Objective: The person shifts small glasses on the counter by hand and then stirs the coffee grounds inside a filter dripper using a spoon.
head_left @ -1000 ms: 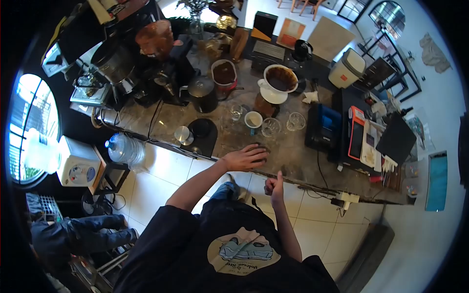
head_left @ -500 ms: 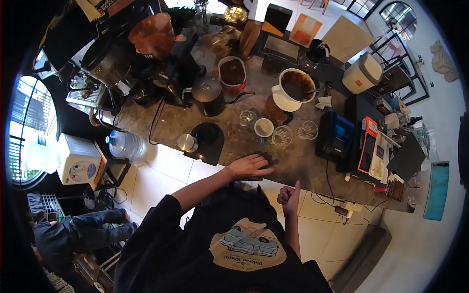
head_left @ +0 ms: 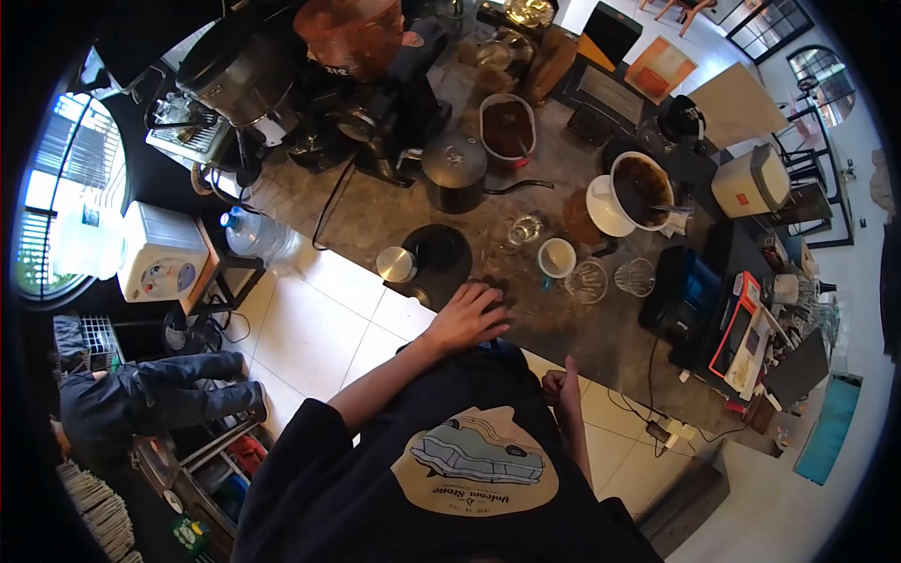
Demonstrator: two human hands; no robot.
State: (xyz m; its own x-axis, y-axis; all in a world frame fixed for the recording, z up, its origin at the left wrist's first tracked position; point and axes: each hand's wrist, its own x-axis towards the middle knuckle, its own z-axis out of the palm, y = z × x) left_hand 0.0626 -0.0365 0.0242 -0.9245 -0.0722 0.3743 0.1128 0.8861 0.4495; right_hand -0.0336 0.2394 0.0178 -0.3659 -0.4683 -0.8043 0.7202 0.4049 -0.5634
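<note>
My left hand [head_left: 465, 317] lies flat, palm down, on the edge of the brown counter [head_left: 375, 208], fingers stretched out and holding nothing. Below the counter edge, beside my body, my right hand [head_left: 561, 383] is a loose fist with its thumb up; nothing shows in it. Closest to my left hand is a black mat [head_left: 434, 267] with a silver cylinder [head_left: 396, 265] on it. Beyond stand a small white cup [head_left: 557, 257], a clear glass [head_left: 587, 281] and another glass [head_left: 634, 277]. A white dripper [head_left: 610, 208] holds dark wet coffee grounds.
A black gooseneck kettle [head_left: 452, 174] and a tub of brown powder [head_left: 508, 129] stand farther back. Grinders with a reddish hopper [head_left: 349, 38] crowd the left. A black device [head_left: 680, 293] sits at right. At lower left, another person [head_left: 150, 394] bends near a drawer.
My view has shifted, so the counter and its items appear farther right and most sit lower. My left hand stays on the counter edge; my right keeps its thumb raised.
</note>
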